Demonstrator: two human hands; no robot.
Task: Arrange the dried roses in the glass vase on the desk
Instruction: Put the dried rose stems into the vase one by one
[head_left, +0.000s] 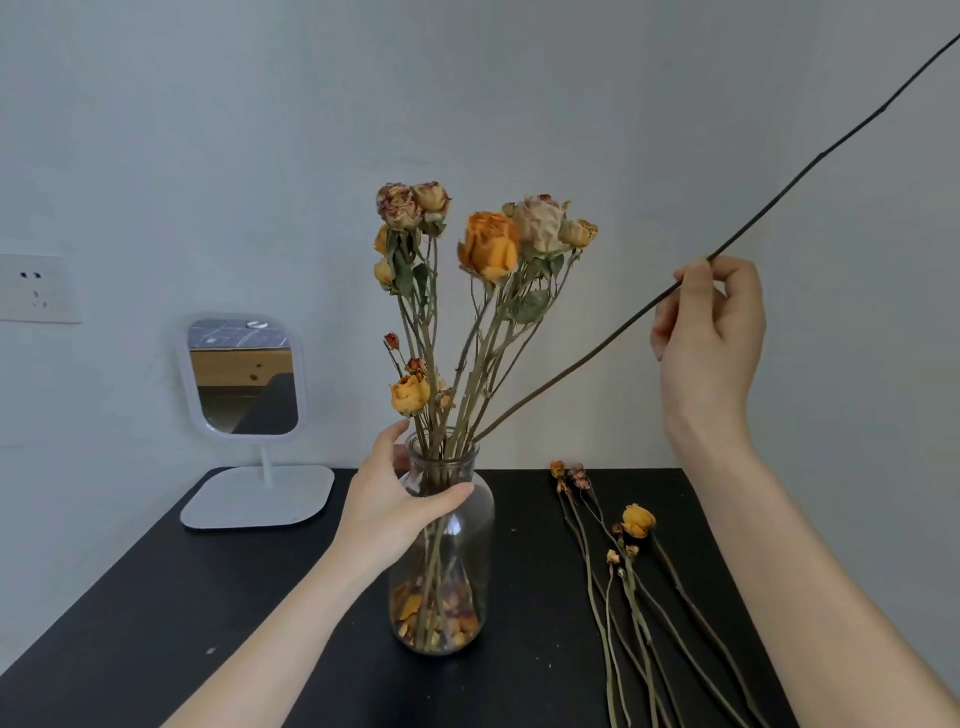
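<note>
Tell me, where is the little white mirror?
In the head view, the white mirror stands on the left, at the back of the black desk, left of the glass vase and near the wall socket.

- One glass vase (480, 519).
- Five large blooms on the dried roses (488, 252) in it, plus several small buds too clustered to count.
- One long bare stem (571, 364).
- About five loose roses (639, 522) on the counter (156, 597), stems overlapping; only one bears a full orange bloom.
- Two hands: left hand (395, 499), right hand (711, 332).
- One mirror (241, 379).
- One wall socket (36, 288).
</note>
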